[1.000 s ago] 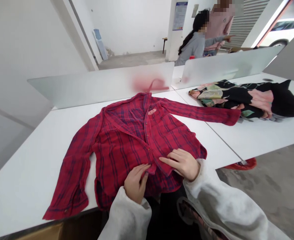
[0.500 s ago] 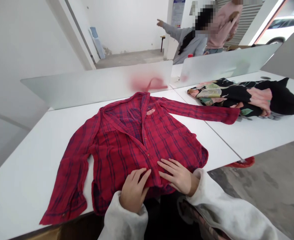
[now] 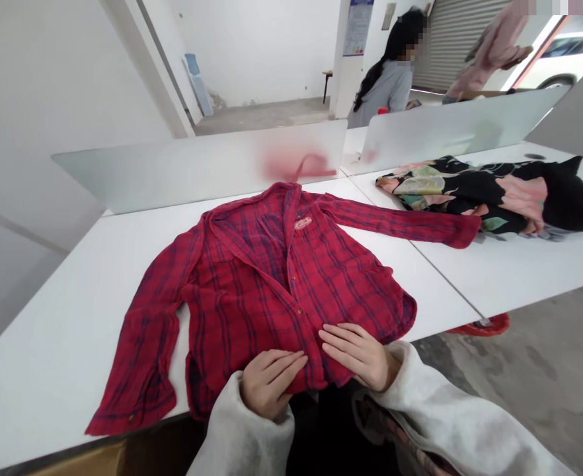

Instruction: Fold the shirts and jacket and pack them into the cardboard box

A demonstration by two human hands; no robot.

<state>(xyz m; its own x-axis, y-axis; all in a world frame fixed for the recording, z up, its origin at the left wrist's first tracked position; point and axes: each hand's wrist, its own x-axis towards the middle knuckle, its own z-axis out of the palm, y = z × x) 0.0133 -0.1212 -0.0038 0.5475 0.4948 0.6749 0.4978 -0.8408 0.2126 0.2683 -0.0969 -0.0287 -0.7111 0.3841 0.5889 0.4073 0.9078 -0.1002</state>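
A red and navy plaid button-up shirt (image 3: 252, 297) lies front side up on the white table, its upper front parted and its sleeves spread to both sides. My left hand (image 3: 270, 382) rests near the bottom hem, left of the button placket, with fingers stretched close together over the cloth and the thumb low by the hem. On the placket's other side, my right hand (image 3: 357, 354) lies with its fingers extended flat on the fabric; its thumb is hidden. Part of the hem is out of sight beneath my hands.
Black floral clothing (image 3: 500, 192) is heaped on the right part of the table (image 3: 440, 311). Frosted dividers (image 3: 197, 165) line the back edge. Beyond them are a person in grey (image 3: 388, 86) and another in pink (image 3: 490, 49). A red item (image 3: 492, 325) shows below the table edge.
My hands have slid slightly toward the hem, and the left fingers have drawn together. The person in grey has lowered an outstretched arm; the one in pink has moved right.
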